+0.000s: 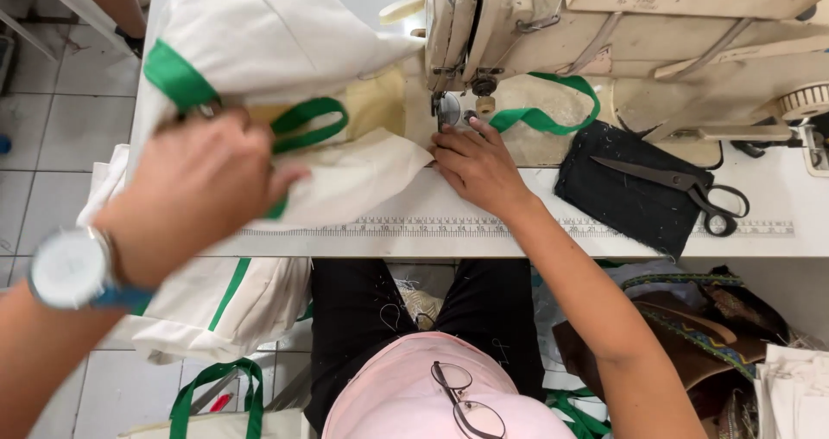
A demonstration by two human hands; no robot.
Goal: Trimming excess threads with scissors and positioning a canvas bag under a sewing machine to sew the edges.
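Left hand (194, 189) grips the cream bag (285, 50) by its green handle (306, 124); right hand (475, 167) lies flat, fingers released, by the sewing machine (484, 25). Probably positioning; next needs feeding under the needle.

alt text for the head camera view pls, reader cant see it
A person at a sewing machine grips a cream cloth bag with green handles in the left hand, while the right hand presses its edge near the needle. Black scissors lie on dark cloth to the right.

Left hand (194, 189) motion-blurred, fingers partly buried in bag (276, 50); machine (622, 33) cut off at top & right edge; needle area hidden behind right hand (475, 164)
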